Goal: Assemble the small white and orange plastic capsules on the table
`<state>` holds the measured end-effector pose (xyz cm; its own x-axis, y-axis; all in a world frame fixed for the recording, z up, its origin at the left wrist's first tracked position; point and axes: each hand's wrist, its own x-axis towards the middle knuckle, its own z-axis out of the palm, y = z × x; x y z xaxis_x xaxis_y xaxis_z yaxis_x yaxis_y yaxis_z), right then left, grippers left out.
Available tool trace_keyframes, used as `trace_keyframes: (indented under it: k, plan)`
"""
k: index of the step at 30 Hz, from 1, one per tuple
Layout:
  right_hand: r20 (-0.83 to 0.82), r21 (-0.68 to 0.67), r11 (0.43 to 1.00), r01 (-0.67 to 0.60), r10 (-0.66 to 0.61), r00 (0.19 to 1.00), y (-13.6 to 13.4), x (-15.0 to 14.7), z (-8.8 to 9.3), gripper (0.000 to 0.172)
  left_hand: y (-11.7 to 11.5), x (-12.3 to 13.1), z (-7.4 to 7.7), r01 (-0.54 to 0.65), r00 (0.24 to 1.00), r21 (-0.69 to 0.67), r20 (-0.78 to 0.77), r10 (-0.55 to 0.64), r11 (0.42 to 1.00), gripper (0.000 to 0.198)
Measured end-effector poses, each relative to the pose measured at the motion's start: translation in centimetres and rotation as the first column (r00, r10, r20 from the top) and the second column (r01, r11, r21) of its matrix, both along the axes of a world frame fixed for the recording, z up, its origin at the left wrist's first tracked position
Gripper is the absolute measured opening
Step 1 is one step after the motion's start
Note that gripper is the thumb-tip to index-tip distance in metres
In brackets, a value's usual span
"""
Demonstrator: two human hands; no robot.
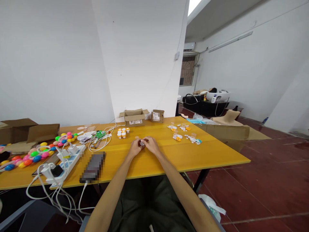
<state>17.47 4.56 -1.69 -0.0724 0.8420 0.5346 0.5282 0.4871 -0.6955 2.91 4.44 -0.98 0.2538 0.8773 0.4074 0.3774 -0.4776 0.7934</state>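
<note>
Close together above the middle of the yellow table (166,161), my left hand (135,147) and my right hand (150,145) meet on a small clear, greyish piece (142,143). Its exact kind is too small to make out. The fingers of both hands are closed around it, and they hide part of it. Behind my left hand stands a cluster of small white-and-orange containers (122,133). Right of my right hand lie loose white, orange and teal plastic parts (178,137) in several small groups, with clear round pieces among them.
Two cardboard boxes, an open one (135,120) and a smaller one (157,116), stand at the back by the wall. On the left are a phone (93,167) on a cable, a power strip (70,162) with plugs, colourful balls (37,158) and another open carton (43,133).
</note>
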Motion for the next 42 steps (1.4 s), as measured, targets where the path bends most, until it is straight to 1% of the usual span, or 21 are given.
trace_keyframes:
  k: [3, 8, 18, 20, 22, 24, 26, 29, 31, 33, 36, 38, 40, 42]
  plan:
    - [0.02, 0.01, 1.0, -0.003, 0.003, 1.0, 0.1, 0.1, -0.1, 0.014, 0.1, 0.0, -0.1, 0.009, 1.0, -0.003, 0.011, -0.009, 1.0, 0.016]
    - [0.029, 0.021, 0.999, -0.046, 0.045, 0.999, 0.5, 0.3, -0.4, 0.017, 0.2, 0.0, -0.3, 0.022, 1.0, -0.01, 0.017, -0.022, 1.0, 0.019]
    - [0.01, 0.006, 0.998, -0.059, 0.059, 0.998, 0.7, 0.2, -0.6, 0.021, 0.3, 0.0, -0.5, 0.026, 0.999, 0.013, 0.03, -0.027, 1.0, 0.025]
    - [-0.004, -0.003, 0.999, -0.054, 0.054, 0.999, 0.6, 0.1, -0.5, 0.023, 0.2, 0.1, -0.6, -0.009, 1.0, 0.049, 0.006, 0.009, 0.999, 0.026]
    - [-0.023, -0.018, 0.999, -0.046, 0.046, 0.999, 0.6, 0.1, -0.4, 0.026, 0.1, 0.2, -0.7, -0.076, 0.997, 0.125, -0.017, 0.079, 0.989, 0.024]
    - [-0.04, -0.041, 0.999, -0.033, 0.031, 0.999, 0.6, 0.1, -0.4, 0.031, 0.0, 0.2, -0.7, -0.156, 0.987, 0.212, -0.017, 0.163, 0.965, 0.022]
    - [-0.056, -0.062, 0.998, -0.02, 0.016, 0.998, 0.7, 0.2, -0.4, 0.036, 0.0, -0.1, -0.8, -0.229, 0.972, 0.284, 0.014, 0.235, 0.931, 0.023]
    - [-0.089, -0.091, 0.996, -0.025, 0.017, 0.996, 0.9, 0.3, -0.7, 0.041, 0.5, -0.7, -1.0, -0.309, 0.95, 0.33, 0.067, 0.304, 0.892, 0.025]
    - [-0.107, -0.113, 0.992, -0.047, 0.034, 0.994, 1.2, 0.2, -1.0, 0.043, 1.1, -1.1, -1.2, -0.337, 0.941, 0.297, 0.079, 0.329, 0.893, 0.027]
    - [-0.122, -0.134, 0.988, -0.075, 0.059, 0.991, 1.4, 0.1, -1.3, 0.046, 1.6, -1.4, -1.5, -0.328, 0.945, 0.216, 0.082, 0.317, 0.92, 0.034]
    - [-0.159, -0.167, 0.979, -0.118, 0.092, 0.983, 1.6, -0.3, -1.6, 0.046, 2.3, -1.6, -1.9, -0.24, 0.967, 0.087, 0.114, 0.23, 0.967, 0.052]
    - [-0.18, -0.187, 0.974, -0.127, 0.093, 0.979, 1.6, -0.4, -1.6, 0.045, 2.6, -1.6, -2.1, -0.174, 0.974, 0.02, 0.149, 0.169, 0.985, 0.06]
    - [-0.17, -0.182, 0.979, -0.095, 0.064, 0.983, 1.7, -0.3, -1.6, 0.039, 2.8, -1.5, -2.2, -0.12, 0.976, -0.024, 0.181, 0.123, 0.992, 0.062]
    - [-0.127, -0.149, 0.989, -0.022, 0.003, 0.992, 1.8, 0.0, -1.5, 0.027, 2.8, -1.4, -2.3, -0.072, 0.975, -0.061, 0.204, 0.084, 0.995, 0.063]
